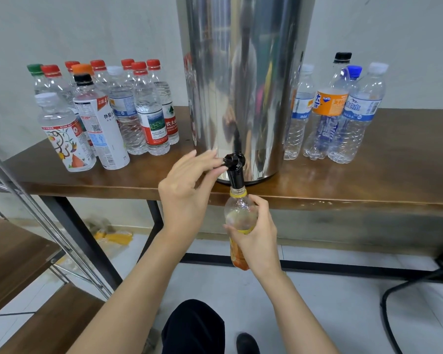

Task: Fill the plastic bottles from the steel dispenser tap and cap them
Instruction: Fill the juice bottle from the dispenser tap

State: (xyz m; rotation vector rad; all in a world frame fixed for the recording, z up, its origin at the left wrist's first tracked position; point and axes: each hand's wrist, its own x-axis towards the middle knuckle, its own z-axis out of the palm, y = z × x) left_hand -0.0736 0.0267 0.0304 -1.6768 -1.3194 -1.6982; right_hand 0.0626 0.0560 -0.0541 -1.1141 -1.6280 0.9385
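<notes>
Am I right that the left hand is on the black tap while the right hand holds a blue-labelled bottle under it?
No: the head view shows the bottle in the right hand labelled yellow-orange, not blue; the left hand pinches the black tap.

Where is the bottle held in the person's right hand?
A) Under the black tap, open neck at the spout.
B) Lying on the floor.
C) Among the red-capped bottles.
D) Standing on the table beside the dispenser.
A: the right hand grips the yellow-labelled bottle with its uncapped neck directly under the black tap, whose knob the left hand pinches.
</notes>
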